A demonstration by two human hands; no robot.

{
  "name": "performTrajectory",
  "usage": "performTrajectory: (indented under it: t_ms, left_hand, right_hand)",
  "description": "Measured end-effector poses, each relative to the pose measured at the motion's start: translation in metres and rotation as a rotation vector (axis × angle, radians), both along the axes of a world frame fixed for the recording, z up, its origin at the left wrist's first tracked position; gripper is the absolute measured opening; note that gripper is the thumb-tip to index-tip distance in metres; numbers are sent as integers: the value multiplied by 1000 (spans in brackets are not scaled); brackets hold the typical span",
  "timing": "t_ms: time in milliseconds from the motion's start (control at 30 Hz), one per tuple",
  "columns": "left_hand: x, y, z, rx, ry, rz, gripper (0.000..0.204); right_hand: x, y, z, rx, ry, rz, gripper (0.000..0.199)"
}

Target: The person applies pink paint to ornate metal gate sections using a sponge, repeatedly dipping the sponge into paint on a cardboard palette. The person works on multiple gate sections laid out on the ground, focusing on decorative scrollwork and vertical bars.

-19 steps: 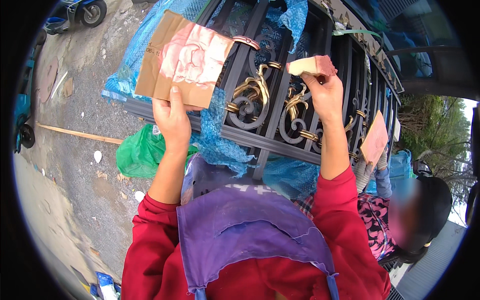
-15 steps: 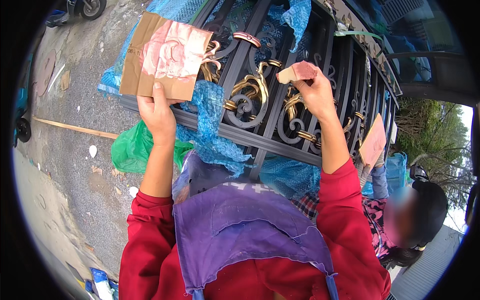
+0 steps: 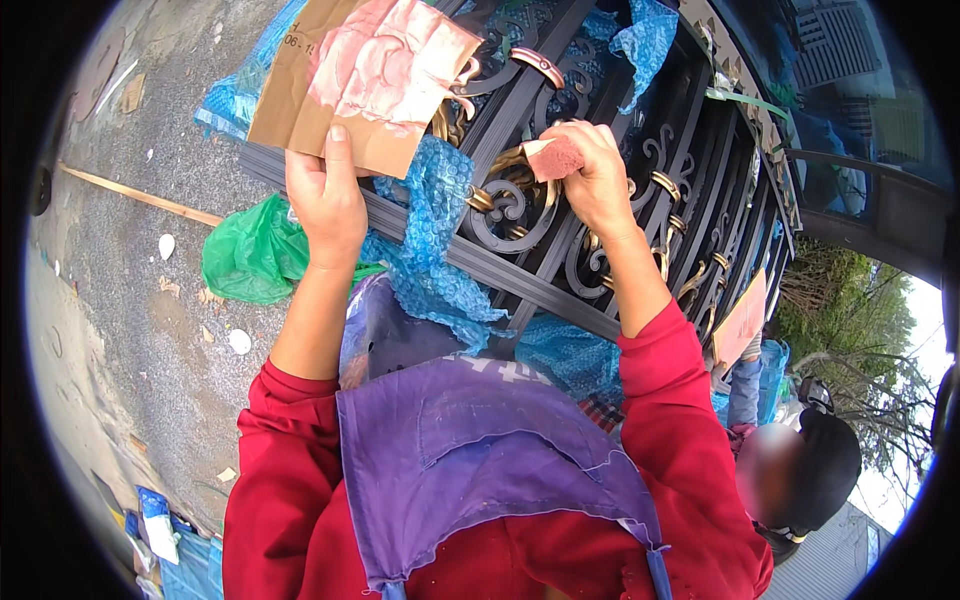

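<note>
two hands at a black iron gate, one with a paint-smeared card, one with a sponge

the left hand [image 3: 325, 200] grips the lower edge of a brown cardboard piece [image 3: 370, 75] smeared with pinkish paint, held up over the gate [image 3: 600, 290]. the right hand [image 3: 598, 180] pinches a small pink sponge [image 3: 556, 157] against a gold scroll [image 3: 505, 165] on the gate, beside blue bubble wrap [image 3: 435, 250].

1. Outdoors, daylight, grey gravel ground [image 3: 130, 250] at left.
2. Thin wooden stick [image 3: 140, 195] lies across the ground; green plastic bag [image 3: 255, 250] near it.
3. Small scraps of litter [image 3: 238, 341] scattered about.
4. Trees [image 3: 850, 310] and pale sky far right.
</note>
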State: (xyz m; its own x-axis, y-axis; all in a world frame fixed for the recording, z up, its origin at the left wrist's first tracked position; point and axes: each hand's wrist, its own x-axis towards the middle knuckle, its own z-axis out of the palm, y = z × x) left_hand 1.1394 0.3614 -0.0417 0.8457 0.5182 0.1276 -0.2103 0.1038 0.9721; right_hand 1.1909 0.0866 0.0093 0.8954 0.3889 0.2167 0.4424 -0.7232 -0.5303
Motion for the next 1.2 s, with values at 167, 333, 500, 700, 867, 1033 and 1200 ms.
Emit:
performTrajectory:
  t_ms: [167,333,500,700,867,1033,1200]
  left_hand:
    - [-1,-3,1,-11,-11,6,29]
    - [-2,-3,4,-32,0,-14,30]
    - [-2,-4,6,-15,-15,-11,31]
    - [-1,-2,3,-51,-16,-37,32]
    - [-2,-2,4,-30,-25,-30,32]
    - [-1,-1,1,43,-6,-8,32]
    - [-1,-3,4,-54,-8,-24,30]
  right_hand:
    - [0,-3,1,52,40,-121,29]
    - [4,6,3,-67,40,-70,28]
    - [4,7,10,92,133,-153,27]
    - [3,2,9,41,113,-223,27]
    - [-2,-2,11,-135,83,25,29]
    - [6,-12,25,-124,34,-94,27]
    - [4,-10,14,-168,52,61,30]
